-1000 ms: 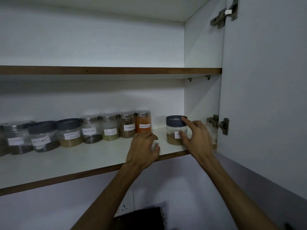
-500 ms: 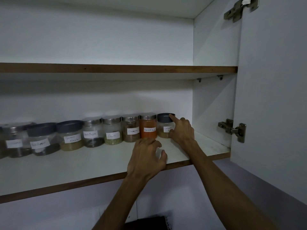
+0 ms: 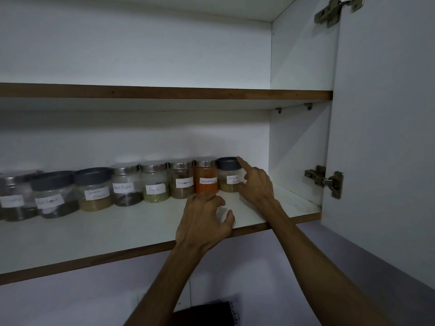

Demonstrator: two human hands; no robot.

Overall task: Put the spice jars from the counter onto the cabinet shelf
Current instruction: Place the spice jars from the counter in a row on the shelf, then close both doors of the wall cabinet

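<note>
A row of labelled spice jars stands at the back of the lower cabinet shelf. At its right end a dark-lidded coriander powder jar touches the orange red chilli powder jar. My right hand is on the coriander jar, with the forefinger at the lid's right edge and the thumb against its front. My left hand rests on the shelf near the front edge, fingers spread and curled, holding nothing. Further left stand the cinnamon jar, the fennel jar, the black pepper jar and the garam masala jar.
The white cabinet door stands open at the right, its hinge just beyond the shelf's right end. An upper shelf runs above the jars. Bare shelf lies right of the coriander jar. A dark object sits below.
My right hand has slid the coriander jar from the shelf's front right back and left into the row beside the red chilli jar. My left hand has stayed on the shelf.
</note>
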